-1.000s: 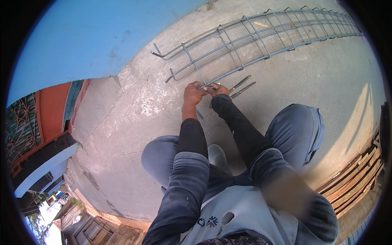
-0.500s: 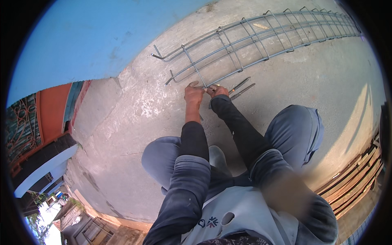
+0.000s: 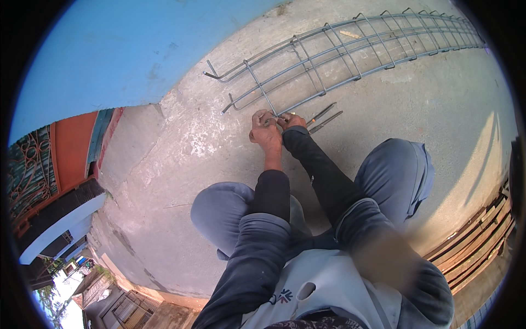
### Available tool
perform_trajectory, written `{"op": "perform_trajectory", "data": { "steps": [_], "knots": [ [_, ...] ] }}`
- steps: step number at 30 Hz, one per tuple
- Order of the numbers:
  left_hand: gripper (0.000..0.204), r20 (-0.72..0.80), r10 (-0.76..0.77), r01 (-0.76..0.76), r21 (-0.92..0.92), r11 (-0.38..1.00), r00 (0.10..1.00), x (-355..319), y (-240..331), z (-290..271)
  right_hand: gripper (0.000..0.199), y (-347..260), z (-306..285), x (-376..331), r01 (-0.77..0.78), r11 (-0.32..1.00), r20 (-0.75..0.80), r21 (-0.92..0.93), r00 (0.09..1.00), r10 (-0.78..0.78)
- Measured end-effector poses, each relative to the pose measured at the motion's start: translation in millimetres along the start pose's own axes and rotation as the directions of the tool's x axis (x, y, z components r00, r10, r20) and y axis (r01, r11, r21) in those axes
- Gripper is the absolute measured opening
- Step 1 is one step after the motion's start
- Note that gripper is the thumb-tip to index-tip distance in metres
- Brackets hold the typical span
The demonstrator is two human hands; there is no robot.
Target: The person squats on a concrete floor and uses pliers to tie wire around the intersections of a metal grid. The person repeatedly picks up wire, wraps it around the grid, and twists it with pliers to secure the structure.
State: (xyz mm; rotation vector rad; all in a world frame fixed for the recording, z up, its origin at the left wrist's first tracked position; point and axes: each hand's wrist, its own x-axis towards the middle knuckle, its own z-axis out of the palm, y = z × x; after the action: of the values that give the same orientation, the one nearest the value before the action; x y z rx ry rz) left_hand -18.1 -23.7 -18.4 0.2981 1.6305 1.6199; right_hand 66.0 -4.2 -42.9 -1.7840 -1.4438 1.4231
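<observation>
Left hand (image 3: 265, 131) clenched on the near bar of the long rebar cage (image 3: 350, 52), lying flat on the concrete floor (image 3: 438, 109) and stretching away past the grip; right hand (image 3: 291, 120) closed beside it at the same joint, hold on the pincers (image 3: 323, 117) not clearly visible. Likely risks: tie wire snapping under over-twisting, pincers slipping toward the adjacent fingers, or bar shifting if the hold slackens.
</observation>
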Motion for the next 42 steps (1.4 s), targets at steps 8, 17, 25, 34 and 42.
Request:
{"op": "perform_trajectory", "data": {
  "steps": [8, 17, 25, 34, 42],
  "knots": [
    [0.02, -0.027, 0.232, -0.22, 0.23, 0.948, 0.972, -1, -17, 1, 0.03, 4, 4, 5, 0.03, 0.996, 0.017, -0.08, 0.999, -0.028],
    [0.019, 0.383, 0.447, -0.578, 0.665, 0.474, 0.808, -28, 10, 21, 0.032, 21, 5, 12, -0.171, 0.904, 0.122, 0.392, 0.983, 0.133],
    [0.033, 0.145, 0.315, -0.283, 0.844, 0.456, 0.938, -3, -6, -24, 0.035, 10, 10, 6, -0.034, 0.999, 0.063, -0.027, 0.997, 0.036],
    [0.024, 0.21, 0.415, -0.389, 0.823, 0.413, 0.885, -12, -14, -21, 0.027, 28, 11, 20, -0.056, 0.998, 0.123, -0.002, 0.991, 0.056],
    [0.021, 0.143, 0.354, -0.336, 0.744, 0.578, 0.924, -6, -14, -15, 0.025, 11, -28, 24, 0.35, 0.821, 0.45, -0.451, 0.884, -0.129]
  ]
}}
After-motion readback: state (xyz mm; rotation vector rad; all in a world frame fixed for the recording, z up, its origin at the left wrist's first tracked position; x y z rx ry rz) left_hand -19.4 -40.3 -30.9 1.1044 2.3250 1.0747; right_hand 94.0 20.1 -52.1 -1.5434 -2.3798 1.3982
